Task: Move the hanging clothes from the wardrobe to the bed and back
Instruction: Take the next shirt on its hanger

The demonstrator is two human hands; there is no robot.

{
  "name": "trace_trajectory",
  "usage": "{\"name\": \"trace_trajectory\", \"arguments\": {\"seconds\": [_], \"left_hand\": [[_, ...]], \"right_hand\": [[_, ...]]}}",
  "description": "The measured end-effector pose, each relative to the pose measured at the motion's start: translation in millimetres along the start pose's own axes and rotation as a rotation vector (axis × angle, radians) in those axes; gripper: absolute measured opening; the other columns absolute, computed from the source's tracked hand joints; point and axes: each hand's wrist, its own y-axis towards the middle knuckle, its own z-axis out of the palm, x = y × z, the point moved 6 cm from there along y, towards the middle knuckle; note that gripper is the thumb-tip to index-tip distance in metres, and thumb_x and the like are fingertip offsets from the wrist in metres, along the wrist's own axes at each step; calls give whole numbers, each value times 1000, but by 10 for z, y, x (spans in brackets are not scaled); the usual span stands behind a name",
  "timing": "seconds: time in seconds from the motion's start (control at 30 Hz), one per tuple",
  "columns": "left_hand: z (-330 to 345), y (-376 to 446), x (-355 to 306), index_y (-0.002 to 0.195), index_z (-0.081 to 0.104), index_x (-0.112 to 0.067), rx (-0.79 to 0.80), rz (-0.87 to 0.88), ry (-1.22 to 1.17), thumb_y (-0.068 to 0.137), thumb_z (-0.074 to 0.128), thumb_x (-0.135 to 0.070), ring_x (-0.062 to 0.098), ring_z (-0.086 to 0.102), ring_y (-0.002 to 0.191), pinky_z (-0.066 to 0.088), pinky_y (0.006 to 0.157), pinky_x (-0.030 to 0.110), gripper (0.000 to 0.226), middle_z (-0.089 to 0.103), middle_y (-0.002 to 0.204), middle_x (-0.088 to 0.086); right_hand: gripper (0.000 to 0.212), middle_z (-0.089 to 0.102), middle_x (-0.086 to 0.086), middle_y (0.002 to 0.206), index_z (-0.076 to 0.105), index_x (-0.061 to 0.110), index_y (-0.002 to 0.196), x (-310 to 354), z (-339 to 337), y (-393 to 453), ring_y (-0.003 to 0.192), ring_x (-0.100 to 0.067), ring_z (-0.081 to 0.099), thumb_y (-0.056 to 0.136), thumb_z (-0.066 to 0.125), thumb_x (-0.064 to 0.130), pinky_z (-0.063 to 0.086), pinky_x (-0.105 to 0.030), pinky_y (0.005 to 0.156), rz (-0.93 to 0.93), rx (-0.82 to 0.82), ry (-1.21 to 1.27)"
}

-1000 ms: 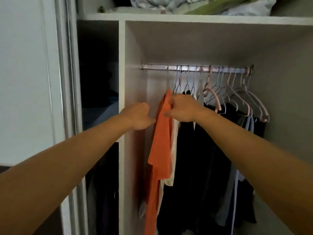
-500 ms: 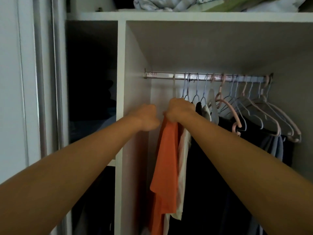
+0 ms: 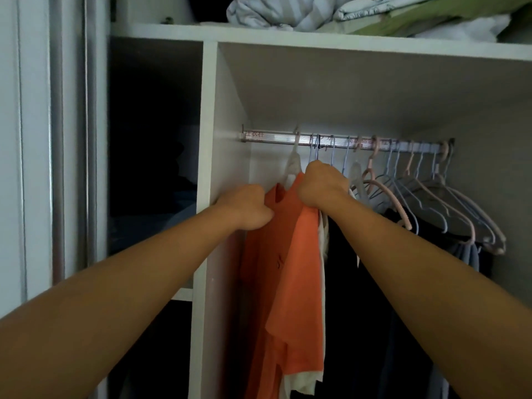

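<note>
An orange shirt [image 3: 296,269] hangs on a pale hanger [image 3: 293,165] at the left end of the metal rail [image 3: 270,137] in the wardrobe. My left hand [image 3: 244,207] grips the shirt's left shoulder. My right hand [image 3: 322,184] grips its right shoulder beside the collar. A white garment [image 3: 324,240] and dark clothes [image 3: 371,283] hang just to the right of the shirt.
Several bare pink and blue hangers [image 3: 431,194] crowd the right half of the rail. A white partition [image 3: 205,168] stands left of the shirt, with dark shelves [image 3: 152,182] beyond it. Folded bedding [image 3: 359,12] lies on the top shelf. A sliding door frame [image 3: 57,168] stands at far left.
The view has moved closer and tilted up. Both hands have stayed at the top of the orange shirt, and its front is now spread wider between them.
</note>
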Motion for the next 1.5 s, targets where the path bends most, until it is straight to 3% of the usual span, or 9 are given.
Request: {"name": "trace_trajectory", "arguments": {"seconds": [0.13,0.27,0.37,0.5,0.57,0.73,1.03,1.3,1.5], "left_hand": [[32,-3,-25,72,48,-18,7,14,-19,86,64,-37,18,49,68,30,49,24,28,45,71,-4],[73,-30,-40,72,50,-19,19,20,-71,86,63,-36,11,48,62,33,50,24,26,50,73,-3],[132,-58,-47,74,54,-18,44,27,-93,86,63,-34,15,55,68,39,55,26,22,56,78,0],[194,-79,-63,75,53,-18,58,9,-113,88,62,-33,16,56,70,38,54,26,22,56,80,0],[224,-79,-77,83,57,-15,77,2,-141,89,61,-31,23,61,81,44,62,28,18,61,90,6],[267,-86,-130,106,64,-6,80,-14,-201,92,60,-28,31,64,97,46,73,28,27,65,111,18],[261,-157,-385,135,52,-5,-2,36,-213,97,56,-27,35,54,123,44,97,34,44,54,137,19],[192,-266,-509,134,43,-7,-18,124,-375,97,57,-22,37,53,121,34,82,28,42,54,133,19],[277,-566,-703,147,33,-20,96,307,-508,101,50,-17,30,47,131,37,100,32,49,47,145,9]], "right_hand": [[16,64,-11,112,58,9,104,-35,-144,-52,103,-29,62,89,53,13,41,-33,71,-8,-39,50],[11,64,-13,110,44,10,82,-44,-251,-147,100,-30,61,92,50,12,41,-34,72,-38,-44,85],[8,59,-8,94,44,10,84,-98,-301,-219,94,-29,58,91,48,9,42,-38,86,-49,-33,65],[26,48,-3,75,37,15,69,-249,-310,-308,92,-27,57,90,51,8,37,-29,57,-59,-27,74],[26,43,-4,72,39,13,69,-336,-312,-366,98,-28,56,92,51,9,38,-29,59,-75,-24,70],[33,44,-2,62,38,14,62,-570,-391,-495,54,-19,45,92,52,11,25,-26,45,-103,-27,64],[45,37,-1,50,35,12,54,-822,-676,-845,43,-16,35,95,52,18,24,-27,45,-160,7,43],[36,53,-3,71,48,16,68,-1027,-1021,-1384,66,-23,52,101,47,30,37,-33,61,-224,50,-152],[20,61,-9,94,48,17,89,-1195,-1202,-1900,90,-31,58,103,43,31,35,-33,70,-162,107,-231]]}}
